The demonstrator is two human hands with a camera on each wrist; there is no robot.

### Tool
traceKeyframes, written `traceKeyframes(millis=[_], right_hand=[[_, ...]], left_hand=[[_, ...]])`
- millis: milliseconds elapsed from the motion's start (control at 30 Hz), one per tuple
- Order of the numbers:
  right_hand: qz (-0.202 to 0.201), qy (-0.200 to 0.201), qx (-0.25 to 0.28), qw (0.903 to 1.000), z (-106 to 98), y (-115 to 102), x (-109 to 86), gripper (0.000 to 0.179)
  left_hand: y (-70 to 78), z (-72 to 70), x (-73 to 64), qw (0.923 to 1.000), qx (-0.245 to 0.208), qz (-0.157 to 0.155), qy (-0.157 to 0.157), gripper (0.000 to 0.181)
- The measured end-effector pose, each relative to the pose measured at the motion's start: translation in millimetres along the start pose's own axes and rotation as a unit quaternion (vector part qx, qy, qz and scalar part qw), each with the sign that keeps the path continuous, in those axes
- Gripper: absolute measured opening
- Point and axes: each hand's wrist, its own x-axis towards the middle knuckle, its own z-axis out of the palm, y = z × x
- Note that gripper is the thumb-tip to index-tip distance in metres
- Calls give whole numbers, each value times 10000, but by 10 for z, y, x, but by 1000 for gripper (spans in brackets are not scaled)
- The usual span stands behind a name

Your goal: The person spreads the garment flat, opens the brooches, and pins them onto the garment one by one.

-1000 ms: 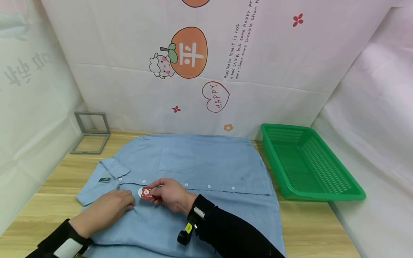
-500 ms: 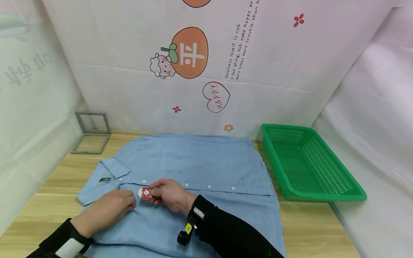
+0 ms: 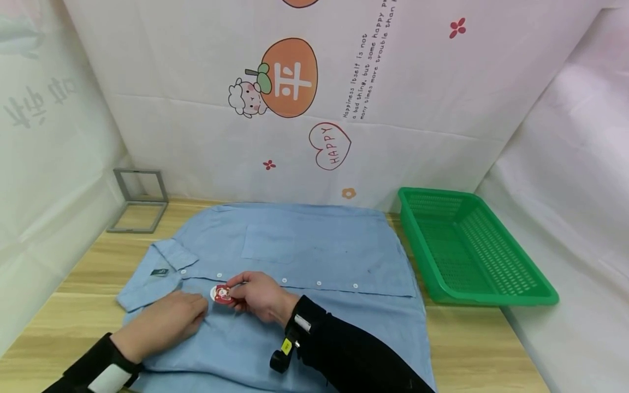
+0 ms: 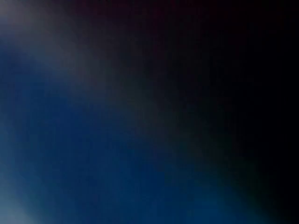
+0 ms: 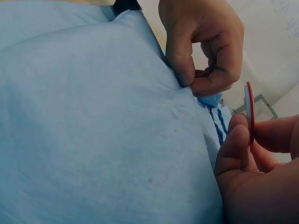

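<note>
A light blue shirt [image 3: 314, 245] lies spread on the wooden table, its collar to the left and a row of white buttons along the placket. My left hand [image 3: 169, 322] pinches a bit of the shirt's cloth between thumb and fingers, lifting it slightly, as the right wrist view shows. Just to its right, my right hand [image 3: 262, 297] holds a flat round badge [image 3: 222, 295], red and white with a cartoon figure. Seen edge-on in the right wrist view, the badge [image 5: 250, 112] stands between thumb and fingertips, apart from the cloth. Darkness and blur fill the left wrist view.
At the right stands a green plastic basket [image 3: 439, 284] with perforated sides. A grey folding frame [image 3: 159, 218] sits at the back left of the table [image 3: 73, 295]. White printed cloth [image 3: 196, 142] rises behind and on both sides.
My left hand has shifted very slightly right, and more of the near collar flap shows beside it. The right hand and the badge stay in place.
</note>
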Motion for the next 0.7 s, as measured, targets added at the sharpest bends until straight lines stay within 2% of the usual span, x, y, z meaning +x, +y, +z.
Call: traceKeyframes(millis=[167, 300, 533, 700], right_hand=[[-27, -2, -21, 10000, 2, -4, -5, 14], [-58, -44, -73, 9999, 1, 8, -14, 14], [-1, -72, 99, 9999, -4, 12, -1, 12], [67, -105, 191, 9997, 21, -5, 22, 11]], left_hand=[[4, 32, 26, 9997, -137, -39, 177, 27], [2, 64, 27, 9977, -589, -108, 319, 21], [-2, 59, 22, 9881, -1362, -655, 293, 16], [7, 2, 21, 9829, -1628, -807, 297, 15]])
